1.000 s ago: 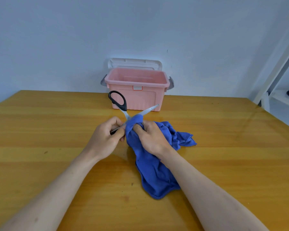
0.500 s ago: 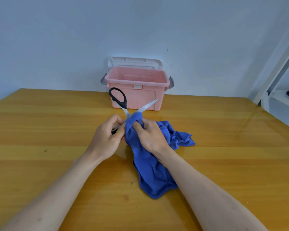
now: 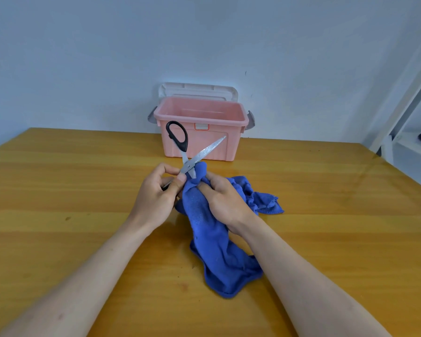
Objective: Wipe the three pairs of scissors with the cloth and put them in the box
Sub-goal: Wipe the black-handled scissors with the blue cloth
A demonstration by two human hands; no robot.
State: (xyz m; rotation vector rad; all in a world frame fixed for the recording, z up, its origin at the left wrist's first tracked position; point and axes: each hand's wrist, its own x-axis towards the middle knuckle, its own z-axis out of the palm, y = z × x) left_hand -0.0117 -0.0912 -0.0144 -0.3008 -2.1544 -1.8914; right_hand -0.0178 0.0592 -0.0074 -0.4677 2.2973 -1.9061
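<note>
At the middle of the wooden surface (image 3: 83, 190), in front of the pink box (image 3: 201, 139), both hands work on one pair of scissors (image 3: 188, 154). The left hand (image 3: 156, 193) has its fingers curled round the lower handle, which is mostly hidden in the grip. The scissors are spread open: the other black handle loop stands up at the far left and one bare blade points up and to the right, across the front of the box. The right hand (image 3: 223, 198) pinches a fold of the blue cloth (image 3: 216, 239) round the second blade, right beside the pivot. The rest of the cloth trails toward the near side and bunches to the right on the surface.

The box sits at the far edge against the wall, open, with its white lid (image 3: 197, 90) standing behind it. No other scissors lie on the surface, so the other two pairs are probably already in the box, though its floor is hidden from here. If so, this is the last pair, and what is left is to finish wiping the blades and drop it in.
</note>
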